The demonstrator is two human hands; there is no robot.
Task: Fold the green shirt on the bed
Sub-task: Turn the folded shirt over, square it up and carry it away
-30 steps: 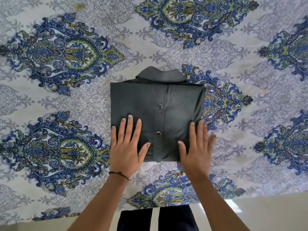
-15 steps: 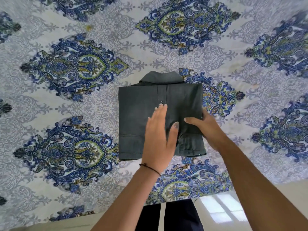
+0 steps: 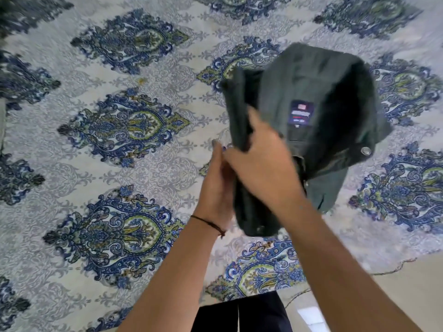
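The folded dark green shirt [image 3: 323,92] is lifted off the bed, tilted and blurred. Its collar opens toward me and shows a dark blue label [image 3: 300,113] and a metal snap button [image 3: 365,150]. My right hand [image 3: 266,168] is closed on the shirt's left folded edge, thumb on top. My left hand [image 3: 215,188], with a thin dark wrist cord, lies with straight fingers against the lower left side of the bundle; its thumb is hidden behind my right hand.
The bed is covered by a white sheet [image 3: 143,178] with blue and green paisley medallions. Its near edge runs along the bottom right, where pale floor [image 3: 412,295] and a thin cable [image 3: 383,273] show. My dark trousers [image 3: 239,315] are at the bottom.
The shirt lay flat and folded on the bed under my hands. Both hands have since picked it up and swung it up and right, and the collar's inside now faces me.
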